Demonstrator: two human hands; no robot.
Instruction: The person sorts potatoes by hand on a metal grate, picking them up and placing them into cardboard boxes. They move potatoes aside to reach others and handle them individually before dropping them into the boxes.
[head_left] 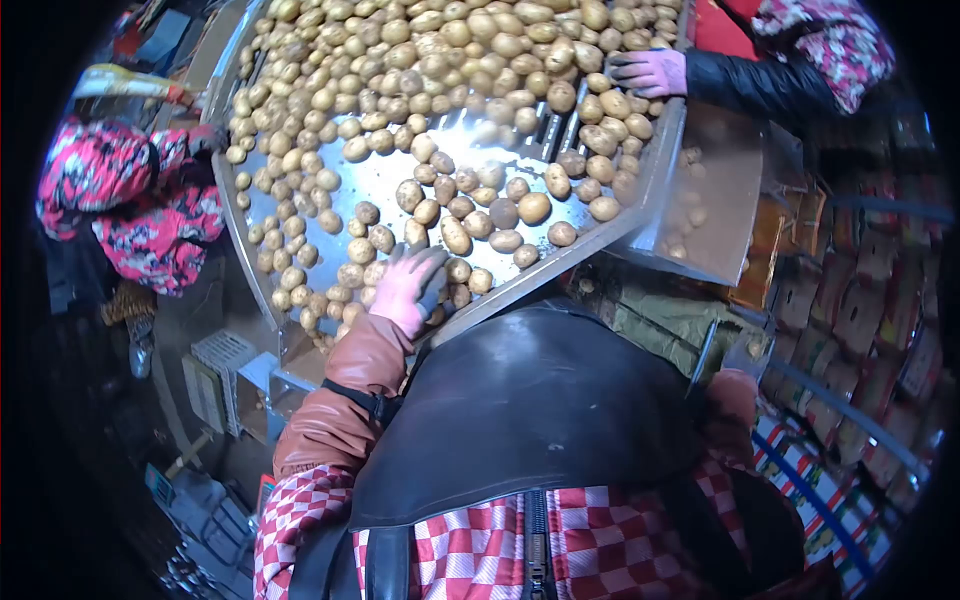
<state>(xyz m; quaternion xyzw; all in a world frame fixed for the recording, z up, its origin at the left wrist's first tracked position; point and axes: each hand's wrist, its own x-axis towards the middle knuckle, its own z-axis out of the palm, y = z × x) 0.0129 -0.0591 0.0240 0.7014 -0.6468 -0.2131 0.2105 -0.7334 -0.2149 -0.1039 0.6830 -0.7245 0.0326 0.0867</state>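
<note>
A sloping metal sorting table (395, 165) is heaped with potatoes (455, 235), thickest at its far end. My left hand (408, 285), in a pink and grey glove, rests on potatoes by the near edge with its fingers stretched out. Away to the right, beyond the table, my right hand (742, 358) is gloved and dim, with its fingers curled. In it shows a small yellowish round thing that looks like a potato (756, 346). Beneath that hand are green sacking (650, 320) and a thin metal rod.
Another person's gloved hand (650, 73) touches potatoes at the far right. A second person in a pink patterned jacket (160, 225) stands left. A metal chute (705, 200) juts from the right side. Cartons (835, 315) line the right; a crate (215, 375) sits lower left.
</note>
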